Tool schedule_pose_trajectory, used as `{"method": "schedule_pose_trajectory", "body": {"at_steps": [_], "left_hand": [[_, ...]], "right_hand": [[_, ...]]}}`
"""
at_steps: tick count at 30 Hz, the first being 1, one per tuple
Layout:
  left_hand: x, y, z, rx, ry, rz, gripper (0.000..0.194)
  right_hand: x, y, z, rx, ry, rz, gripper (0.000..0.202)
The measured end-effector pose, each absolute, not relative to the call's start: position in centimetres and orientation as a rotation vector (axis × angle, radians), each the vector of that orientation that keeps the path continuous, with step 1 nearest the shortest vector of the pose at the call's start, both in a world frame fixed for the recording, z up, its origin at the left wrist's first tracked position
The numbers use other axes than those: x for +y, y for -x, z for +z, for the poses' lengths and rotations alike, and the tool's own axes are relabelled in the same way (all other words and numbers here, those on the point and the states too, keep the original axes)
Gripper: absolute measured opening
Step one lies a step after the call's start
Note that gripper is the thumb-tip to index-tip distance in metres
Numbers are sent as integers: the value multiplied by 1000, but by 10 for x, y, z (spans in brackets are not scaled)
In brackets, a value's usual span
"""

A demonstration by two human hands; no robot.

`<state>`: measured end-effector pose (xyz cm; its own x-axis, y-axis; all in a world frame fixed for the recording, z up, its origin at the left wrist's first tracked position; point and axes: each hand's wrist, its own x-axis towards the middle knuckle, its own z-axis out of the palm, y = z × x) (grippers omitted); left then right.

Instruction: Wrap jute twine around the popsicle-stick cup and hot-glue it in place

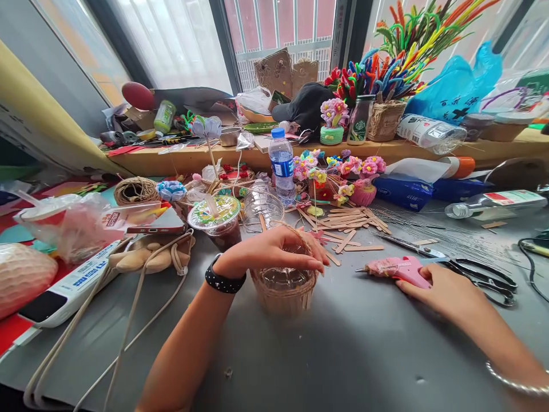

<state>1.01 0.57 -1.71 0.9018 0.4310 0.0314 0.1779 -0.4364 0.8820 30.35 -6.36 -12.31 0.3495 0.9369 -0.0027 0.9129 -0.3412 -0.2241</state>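
A small basket [281, 294] with craft sticks on its side and a twine-wrapped rim stands upright on the grey table. Clear plastic shows inside it. My left hand [278, 252] bends over its top, fingers closed around the twine handle [305, 240]; part of the handle is hidden by them. To the right, my right hand [444, 289] grips a pink hot glue gun [397, 270], whose nozzle points left toward the basket. Black-handled scissors [484, 274] lie just beyond the right hand.
Behind the basket are loose craft sticks [354, 223], a cut plastic bottle [261, 206], a water bottle [282, 163] and a lidded drink cup [214, 217]. Thin wires [463, 234] spread at the right. On the left lie a phone [156, 223], cords [137, 297] and a white power bank-like box [72, 286].
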Motion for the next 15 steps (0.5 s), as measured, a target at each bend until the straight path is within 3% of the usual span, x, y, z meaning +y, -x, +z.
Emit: {"method": "schedule_pose_trajectory", "body": {"at_steps": [3,9,15], "left_hand": [[10,-6,-18,413,-1970,289,11],[17,0,-21,399,-1882,357,12],[18,0,-23,410,-1812,383,11]], "right_hand": [[-66,-303,-117,-1596,2412,372,29],[-79,-265,-101,-1461,2099,372,33],[-94,-221,-106,-1483,1855,115,28]]}}
